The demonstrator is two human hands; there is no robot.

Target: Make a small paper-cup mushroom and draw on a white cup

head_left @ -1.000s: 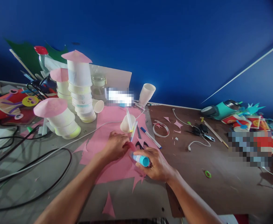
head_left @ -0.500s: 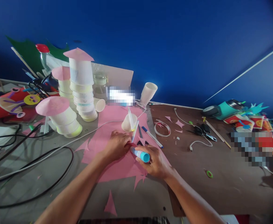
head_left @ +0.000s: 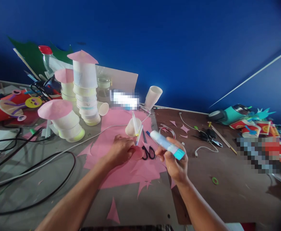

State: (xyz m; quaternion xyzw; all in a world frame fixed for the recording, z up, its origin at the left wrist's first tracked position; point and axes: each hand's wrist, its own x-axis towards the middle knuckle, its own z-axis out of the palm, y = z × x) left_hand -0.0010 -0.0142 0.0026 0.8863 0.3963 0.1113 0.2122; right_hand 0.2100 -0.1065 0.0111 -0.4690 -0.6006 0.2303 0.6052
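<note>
My right hand [head_left: 175, 160] is closed around a glue stick [head_left: 166, 144] with a white end and a turquoise base, raised above the table to the right of the scissors. My left hand [head_left: 121, 150] rests on the pink paper sheet [head_left: 121, 178], its curled fingers gripping the edge of a small round pink paper piece [head_left: 137, 154]. Just beyond the fingers lie black-handled scissors [head_left: 148, 153] and a white paper cup [head_left: 130, 128] with pens leaning at it. The right hand partly covers a blue-capped marker [head_left: 148, 133].
Stacked paper-cup towers with pink roofs [head_left: 85, 93] stand at the left, near black and white cables [head_left: 46, 205]. Another stack of white cups [head_left: 153, 96] leans by the blue wall. Pink scraps [head_left: 113, 211], keys [head_left: 210, 134] and a turquoise bottle [head_left: 231, 114] lie about.
My right hand has lifted the glue stick off the pink paper piece and moved it up and to the right, uncovering the scissors' handles. My left hand has stayed in place.
</note>
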